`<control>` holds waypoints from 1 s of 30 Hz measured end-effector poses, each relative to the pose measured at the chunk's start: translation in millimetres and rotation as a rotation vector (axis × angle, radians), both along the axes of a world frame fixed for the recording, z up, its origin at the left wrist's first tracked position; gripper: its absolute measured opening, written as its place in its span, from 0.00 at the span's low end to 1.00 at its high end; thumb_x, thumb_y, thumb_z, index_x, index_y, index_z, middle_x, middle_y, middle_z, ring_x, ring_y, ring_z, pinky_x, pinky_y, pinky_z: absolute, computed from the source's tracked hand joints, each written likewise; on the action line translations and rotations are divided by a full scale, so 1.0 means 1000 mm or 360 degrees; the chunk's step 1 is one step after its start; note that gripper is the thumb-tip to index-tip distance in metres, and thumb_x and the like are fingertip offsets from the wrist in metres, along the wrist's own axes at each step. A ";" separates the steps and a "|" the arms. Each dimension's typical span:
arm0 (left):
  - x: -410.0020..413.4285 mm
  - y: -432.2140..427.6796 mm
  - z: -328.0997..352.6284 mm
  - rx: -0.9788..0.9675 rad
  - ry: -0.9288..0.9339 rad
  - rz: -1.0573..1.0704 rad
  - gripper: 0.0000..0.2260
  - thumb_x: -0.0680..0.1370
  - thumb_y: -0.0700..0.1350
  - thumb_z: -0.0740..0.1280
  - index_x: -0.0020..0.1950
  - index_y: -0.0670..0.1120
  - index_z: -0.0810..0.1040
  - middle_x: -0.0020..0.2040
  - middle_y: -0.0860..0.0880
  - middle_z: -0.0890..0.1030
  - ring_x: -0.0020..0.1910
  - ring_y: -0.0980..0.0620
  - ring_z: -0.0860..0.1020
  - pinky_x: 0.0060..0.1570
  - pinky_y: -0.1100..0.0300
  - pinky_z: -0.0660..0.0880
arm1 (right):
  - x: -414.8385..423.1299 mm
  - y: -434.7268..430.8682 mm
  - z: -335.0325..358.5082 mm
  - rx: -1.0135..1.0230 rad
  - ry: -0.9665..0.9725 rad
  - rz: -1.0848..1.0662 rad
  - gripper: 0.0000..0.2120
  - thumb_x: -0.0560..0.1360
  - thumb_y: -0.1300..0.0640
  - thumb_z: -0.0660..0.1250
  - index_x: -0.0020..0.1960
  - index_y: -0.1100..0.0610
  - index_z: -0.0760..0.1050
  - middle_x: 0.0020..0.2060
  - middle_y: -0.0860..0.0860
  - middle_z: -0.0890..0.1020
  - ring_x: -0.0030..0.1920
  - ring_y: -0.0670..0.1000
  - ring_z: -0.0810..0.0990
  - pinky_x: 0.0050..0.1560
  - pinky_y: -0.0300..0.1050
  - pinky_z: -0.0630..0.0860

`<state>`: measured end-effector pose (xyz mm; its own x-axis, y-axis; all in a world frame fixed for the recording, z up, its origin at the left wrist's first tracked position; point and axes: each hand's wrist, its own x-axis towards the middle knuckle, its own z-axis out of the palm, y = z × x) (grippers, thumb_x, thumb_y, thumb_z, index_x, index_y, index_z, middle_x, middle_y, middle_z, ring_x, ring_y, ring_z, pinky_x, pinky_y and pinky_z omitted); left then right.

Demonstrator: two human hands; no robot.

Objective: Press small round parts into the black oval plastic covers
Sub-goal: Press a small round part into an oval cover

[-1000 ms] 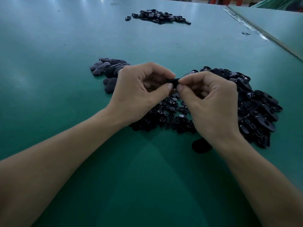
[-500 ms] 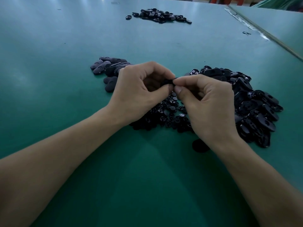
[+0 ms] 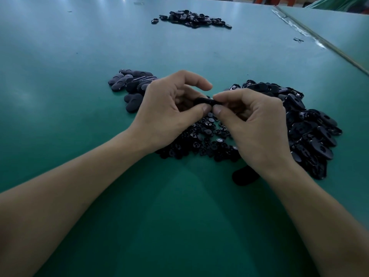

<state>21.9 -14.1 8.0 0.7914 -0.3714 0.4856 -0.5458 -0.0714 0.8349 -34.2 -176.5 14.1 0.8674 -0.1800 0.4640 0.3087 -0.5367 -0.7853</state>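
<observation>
**One black oval plastic cover (image 3: 202, 101) pinched between both hands**

The left hand (image 3: 169, 110) and the right hand (image 3: 257, 126) meet thumb tip to thumb tip above the green table (image 3: 179, 216). Each grip is closed on the black oval plastic cover. The right pinches one end between thumb and forefinger. The left holds the other end with its thumb and curled fingers, its forefinger arched above. Most of the cover is hidden by the fingers, so I cannot tell whether a round part sits in it.

A heap of small black round parts (image 3: 205, 136) lies on the table directly beneath the hands. A larger heap of glossy black oval covers (image 3: 311, 132) is just to its right. A cluster of matte dark oval covers (image 3: 129, 82) lies beyond the left hand. A lone dark oval piece (image 3: 242, 176) lies just beside the right wrist. Another black pile (image 3: 191, 18) sits well apart at the far end.
</observation>
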 end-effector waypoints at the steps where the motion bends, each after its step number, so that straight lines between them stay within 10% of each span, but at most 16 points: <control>1: 0.000 0.000 0.000 -0.0004 0.0006 -0.0002 0.14 0.73 0.34 0.74 0.53 0.50 0.79 0.40 0.54 0.85 0.39 0.57 0.83 0.44 0.61 0.81 | 0.000 -0.001 0.000 0.0008 -0.0005 0.0004 0.08 0.74 0.61 0.73 0.50 0.50 0.83 0.40 0.41 0.84 0.42 0.42 0.84 0.49 0.41 0.81; 10: 0.004 0.000 -0.002 0.0043 0.0075 -0.0049 0.12 0.73 0.32 0.75 0.51 0.46 0.80 0.42 0.53 0.85 0.41 0.57 0.84 0.48 0.62 0.81 | -0.003 0.003 0.003 -0.0183 0.0006 -0.0038 0.08 0.74 0.61 0.73 0.45 0.49 0.80 0.35 0.38 0.81 0.36 0.37 0.80 0.39 0.27 0.74; 30: 0.003 0.002 -0.001 0.0121 -0.0023 0.0073 0.10 0.72 0.36 0.77 0.47 0.49 0.83 0.41 0.56 0.85 0.38 0.61 0.83 0.44 0.65 0.80 | -0.002 0.003 0.004 -0.0192 0.0108 -0.0052 0.07 0.75 0.61 0.73 0.48 0.50 0.81 0.39 0.40 0.83 0.38 0.37 0.80 0.42 0.28 0.74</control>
<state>24.8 -12.3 7.1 0.8015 -0.3712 0.4688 -0.5525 -0.1598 0.8180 -36.3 -173.3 17.7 0.8920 -0.1554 0.4244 0.2377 -0.6374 -0.7330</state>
